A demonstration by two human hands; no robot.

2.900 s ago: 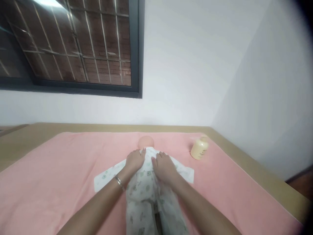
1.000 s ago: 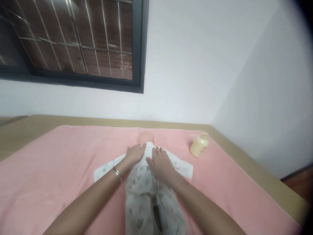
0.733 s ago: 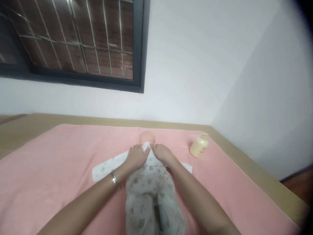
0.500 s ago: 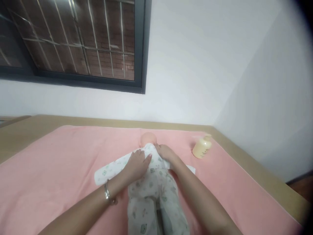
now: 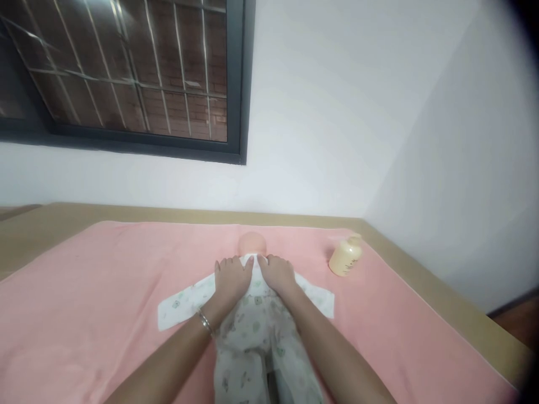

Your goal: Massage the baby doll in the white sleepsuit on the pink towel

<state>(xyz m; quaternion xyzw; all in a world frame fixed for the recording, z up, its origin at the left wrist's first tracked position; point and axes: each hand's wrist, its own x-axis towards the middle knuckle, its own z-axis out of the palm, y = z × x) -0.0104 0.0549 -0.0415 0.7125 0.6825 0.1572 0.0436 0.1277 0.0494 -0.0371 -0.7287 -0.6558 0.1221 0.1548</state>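
Observation:
A baby doll (image 5: 252,243) in white printed clothes lies stretched out with its head away from me. Its top (image 5: 257,287) has both sleeves spread to the sides, and the printed trousers (image 5: 244,328) run towards me. My left hand (image 5: 233,277) is curled over the shoulder on the left, its thumb beside the neckline. Over the opposite shoulder, my right hand (image 5: 278,272) is wrapped in the same way, thumb near the neck. The fingertips of both hands are partly hidden behind the shoulders. Whether the doll lies face up or down I cannot tell.
A pink blanket (image 5: 105,280) covers most of the wooden-coloured surface (image 5: 455,325). To the right of the doll stands a pale yellow pump bottle (image 5: 345,257). Behind are a white wall (image 5: 311,140) and a dark-framed, barred window (image 5: 138,73).
My left hand has moved up from the doll's chest area to its shoulder. The right hand has shifted slightly inward, its thumb now by the neckline. The right-hand sleeve shows more.

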